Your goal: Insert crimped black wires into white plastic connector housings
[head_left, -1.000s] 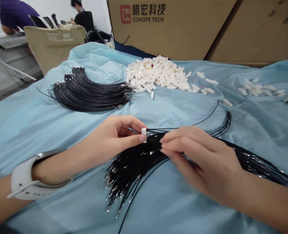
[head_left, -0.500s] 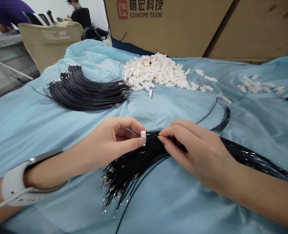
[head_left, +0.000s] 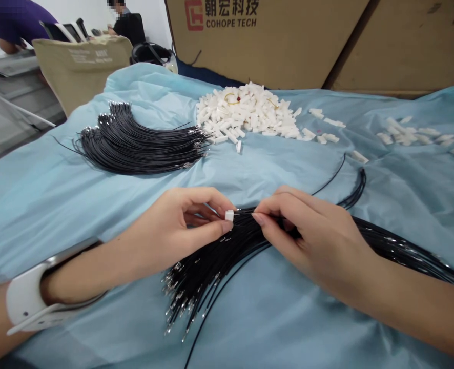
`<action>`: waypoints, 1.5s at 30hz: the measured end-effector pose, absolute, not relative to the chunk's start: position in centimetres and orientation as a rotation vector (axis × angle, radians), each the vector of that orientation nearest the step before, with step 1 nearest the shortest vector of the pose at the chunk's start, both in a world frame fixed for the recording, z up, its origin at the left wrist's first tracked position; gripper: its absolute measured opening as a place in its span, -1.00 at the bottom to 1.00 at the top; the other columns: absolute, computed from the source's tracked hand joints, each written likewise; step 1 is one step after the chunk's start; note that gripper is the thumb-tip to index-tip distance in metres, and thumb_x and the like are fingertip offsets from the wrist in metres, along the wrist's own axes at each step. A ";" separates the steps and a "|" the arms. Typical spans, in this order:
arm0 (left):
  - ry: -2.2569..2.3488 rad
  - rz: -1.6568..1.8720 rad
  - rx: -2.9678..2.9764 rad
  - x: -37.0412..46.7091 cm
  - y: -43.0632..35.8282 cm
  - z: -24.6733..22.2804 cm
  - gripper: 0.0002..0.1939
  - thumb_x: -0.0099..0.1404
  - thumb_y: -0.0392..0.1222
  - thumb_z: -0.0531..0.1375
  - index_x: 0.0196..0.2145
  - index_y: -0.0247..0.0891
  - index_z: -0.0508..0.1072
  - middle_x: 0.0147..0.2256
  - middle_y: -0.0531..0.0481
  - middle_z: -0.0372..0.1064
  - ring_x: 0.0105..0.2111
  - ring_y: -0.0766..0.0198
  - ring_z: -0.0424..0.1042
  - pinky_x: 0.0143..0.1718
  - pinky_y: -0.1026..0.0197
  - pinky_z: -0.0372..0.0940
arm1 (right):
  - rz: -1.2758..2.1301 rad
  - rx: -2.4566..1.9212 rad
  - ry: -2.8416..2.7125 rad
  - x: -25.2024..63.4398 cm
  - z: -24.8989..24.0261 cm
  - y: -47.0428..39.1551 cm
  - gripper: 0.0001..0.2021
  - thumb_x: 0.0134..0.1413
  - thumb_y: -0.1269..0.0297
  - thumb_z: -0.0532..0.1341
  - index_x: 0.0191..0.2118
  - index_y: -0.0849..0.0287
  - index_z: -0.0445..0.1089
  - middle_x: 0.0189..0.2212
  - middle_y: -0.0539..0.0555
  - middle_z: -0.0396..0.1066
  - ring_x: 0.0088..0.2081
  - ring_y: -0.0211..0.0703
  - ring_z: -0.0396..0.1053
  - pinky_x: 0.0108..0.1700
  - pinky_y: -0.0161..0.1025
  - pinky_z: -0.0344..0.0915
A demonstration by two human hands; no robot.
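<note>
My left hand (head_left: 188, 215) pinches a small white connector housing (head_left: 229, 216) between thumb and index finger. Opposite it, my right hand (head_left: 304, 225) is closed in a pinch on a thin black wire (head_left: 245, 210). The wire's metal end points at the housing and meets or nearly touches it; I cannot tell whether it is inside. Beneath both hands lies a thick bundle of black wires (head_left: 204, 266), its metal-tipped ends fanned toward the lower left.
A second black wire bundle (head_left: 142, 148) lies at the back left, beside a heap of white housings (head_left: 250, 115). A smaller group of housings (head_left: 415, 133) is at the right. Cardboard boxes (head_left: 269, 51) stand behind the blue cloth (head_left: 77, 200). Two people sit in the far left background.
The white housing has turned in my left fingers and now looks shorter. Its gap to the right fingertips is about the same. The whole view has shifted slightly.
</note>
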State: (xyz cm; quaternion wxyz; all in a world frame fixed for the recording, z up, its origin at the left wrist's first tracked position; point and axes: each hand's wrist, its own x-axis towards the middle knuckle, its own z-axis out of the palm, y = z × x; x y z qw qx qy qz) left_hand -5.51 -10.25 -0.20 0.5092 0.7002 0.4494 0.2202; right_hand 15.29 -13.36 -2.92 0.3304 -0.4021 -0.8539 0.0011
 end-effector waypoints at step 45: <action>1.100 0.472 1.506 -6.4 -9.5 0.1 -0.86 0.20 -0.16 0.29 -0.29 -0.24 0.50 -0.44 0.12 0.46 -0.46 0.41 0.38 -0.48 0.41 0.20 | 0.238 -1.079 -2.051 15.8 -1.9 -13.7 -0.85 0.02 0.57 0.15 -0.37 0.18 0.37 -0.59 -0.12 0.26 -0.61 -0.43 0.15 -0.59 -0.41 0.07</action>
